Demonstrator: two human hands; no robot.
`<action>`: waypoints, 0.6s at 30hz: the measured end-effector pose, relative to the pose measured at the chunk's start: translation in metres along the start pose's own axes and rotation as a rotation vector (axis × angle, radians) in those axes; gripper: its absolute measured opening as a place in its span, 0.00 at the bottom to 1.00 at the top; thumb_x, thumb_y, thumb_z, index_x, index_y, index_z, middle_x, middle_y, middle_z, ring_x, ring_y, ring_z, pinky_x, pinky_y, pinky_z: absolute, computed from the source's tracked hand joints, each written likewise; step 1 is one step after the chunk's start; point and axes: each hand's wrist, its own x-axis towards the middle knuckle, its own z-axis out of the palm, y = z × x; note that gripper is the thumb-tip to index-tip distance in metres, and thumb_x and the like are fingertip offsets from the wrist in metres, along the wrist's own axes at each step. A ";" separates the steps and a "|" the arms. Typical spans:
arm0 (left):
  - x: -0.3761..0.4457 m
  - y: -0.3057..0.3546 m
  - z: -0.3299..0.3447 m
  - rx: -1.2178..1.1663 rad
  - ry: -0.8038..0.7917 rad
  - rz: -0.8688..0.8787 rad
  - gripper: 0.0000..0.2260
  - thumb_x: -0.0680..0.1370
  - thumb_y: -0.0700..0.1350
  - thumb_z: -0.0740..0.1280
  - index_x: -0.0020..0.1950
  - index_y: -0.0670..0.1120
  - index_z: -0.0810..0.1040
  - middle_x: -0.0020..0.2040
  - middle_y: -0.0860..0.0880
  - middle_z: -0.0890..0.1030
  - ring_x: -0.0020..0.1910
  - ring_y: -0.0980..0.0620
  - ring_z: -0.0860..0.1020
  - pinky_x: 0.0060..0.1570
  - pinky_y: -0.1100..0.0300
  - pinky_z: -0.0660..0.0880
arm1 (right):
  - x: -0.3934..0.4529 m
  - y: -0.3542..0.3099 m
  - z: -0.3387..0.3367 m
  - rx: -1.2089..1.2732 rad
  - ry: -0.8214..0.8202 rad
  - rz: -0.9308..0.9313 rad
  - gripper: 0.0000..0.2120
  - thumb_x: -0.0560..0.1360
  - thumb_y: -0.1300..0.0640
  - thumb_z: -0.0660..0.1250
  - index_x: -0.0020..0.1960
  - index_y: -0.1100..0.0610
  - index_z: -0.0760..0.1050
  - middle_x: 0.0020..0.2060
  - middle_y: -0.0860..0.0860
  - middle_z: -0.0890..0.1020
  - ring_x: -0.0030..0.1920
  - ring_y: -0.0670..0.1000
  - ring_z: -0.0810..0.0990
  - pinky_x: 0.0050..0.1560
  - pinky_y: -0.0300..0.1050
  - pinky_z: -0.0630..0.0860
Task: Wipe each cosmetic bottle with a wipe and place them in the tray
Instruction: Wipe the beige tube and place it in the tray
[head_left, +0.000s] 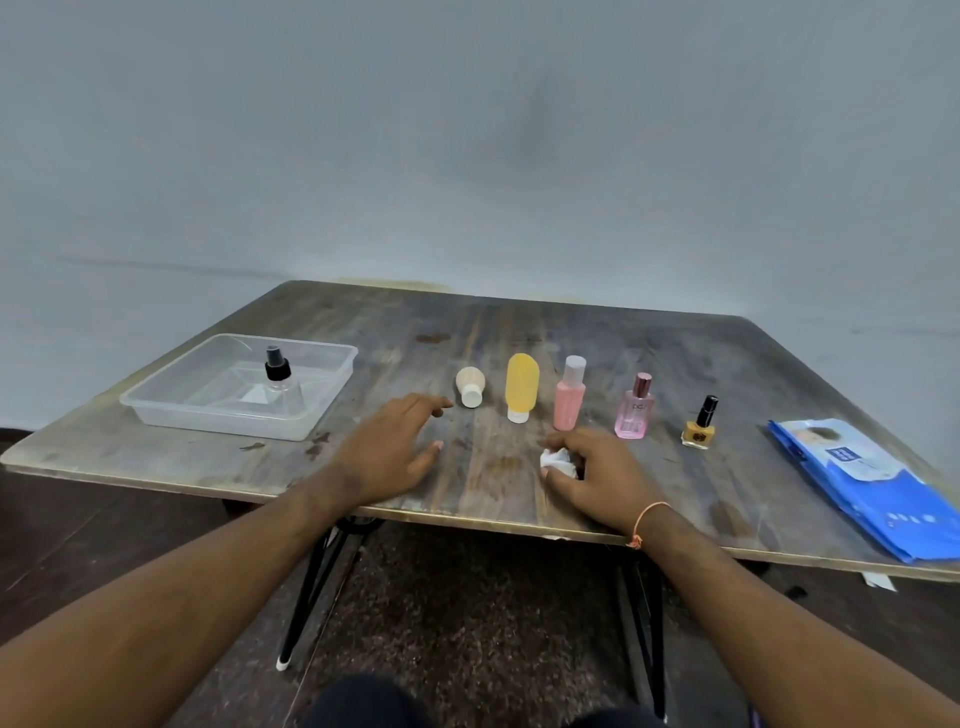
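Observation:
A clear plastic tray (171, 410) sits at the table's left with a clear spray bottle (281, 382), black-capped, standing in it. In a row across the middle stand a small cream bottle (470, 385), a yellow tube (521, 385), a pink bottle (570, 399), a pink perfume bottle (635, 410) and a yellow nail polish (700, 426). My left hand (387, 447) hovers with fingers spread, its fingertips just left of the cream bottle and holding nothing. My right hand (597, 475) rests on the table in front of the pink bottle, gripping a crumpled white wipe (558, 462).
A blue pack of wipes (872, 483) lies at the table's right edge. The worn wooden table (519, 322) stands against a pale wall, with black legs below and a dark floor around.

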 end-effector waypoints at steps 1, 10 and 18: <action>0.007 0.003 0.007 -0.026 -0.019 -0.057 0.26 0.82 0.56 0.68 0.79 0.54 0.68 0.70 0.53 0.77 0.69 0.51 0.75 0.69 0.47 0.74 | 0.001 0.000 0.002 -0.007 0.000 -0.012 0.17 0.75 0.49 0.72 0.63 0.50 0.84 0.55 0.45 0.86 0.53 0.47 0.83 0.56 0.48 0.80; 0.088 0.034 0.051 -0.025 -0.009 -0.692 0.42 0.68 0.81 0.64 0.69 0.51 0.75 0.67 0.49 0.79 0.68 0.41 0.76 0.64 0.43 0.73 | 0.000 0.004 0.007 -0.021 0.110 -0.088 0.14 0.76 0.49 0.74 0.61 0.46 0.83 0.52 0.42 0.86 0.51 0.45 0.82 0.52 0.46 0.79; 0.105 0.030 0.060 -0.039 0.089 -0.763 0.20 0.78 0.62 0.68 0.63 0.52 0.77 0.63 0.47 0.82 0.65 0.40 0.77 0.62 0.46 0.73 | -0.002 0.003 0.005 0.104 0.134 -0.103 0.13 0.74 0.48 0.71 0.58 0.44 0.83 0.39 0.34 0.78 0.40 0.44 0.78 0.44 0.46 0.77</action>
